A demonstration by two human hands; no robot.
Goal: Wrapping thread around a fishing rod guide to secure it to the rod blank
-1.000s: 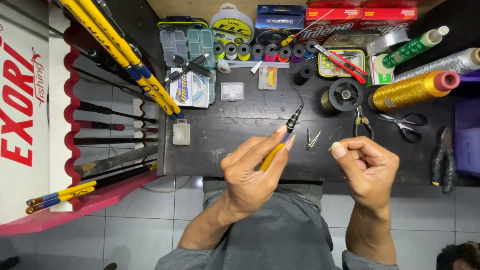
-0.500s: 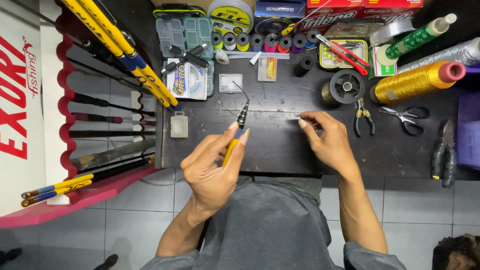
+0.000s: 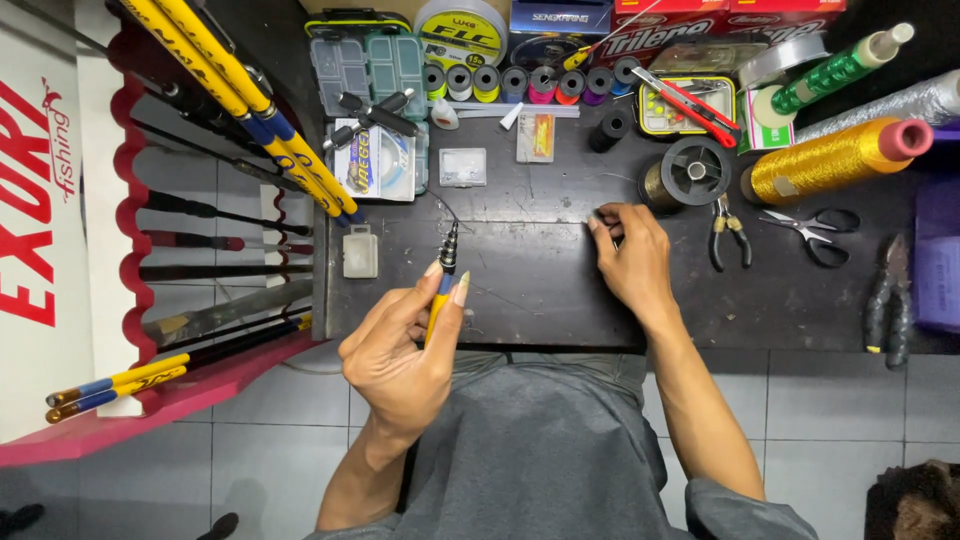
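Since a moment ago, I see the right hand (image 3: pixel 630 262) stretched farther out across the dark workbench (image 3: pixel 540 290).

Its fingertips press flat on the bench top near small pliers (image 3: pixel 728 228); whether they pinch anything, I cannot tell. Left hand (image 3: pixel 400 350) is closed around a yellow-handled rod tip (image 3: pixel 441 272), held upright over the bench's near edge, a thin line trailing from its black end.
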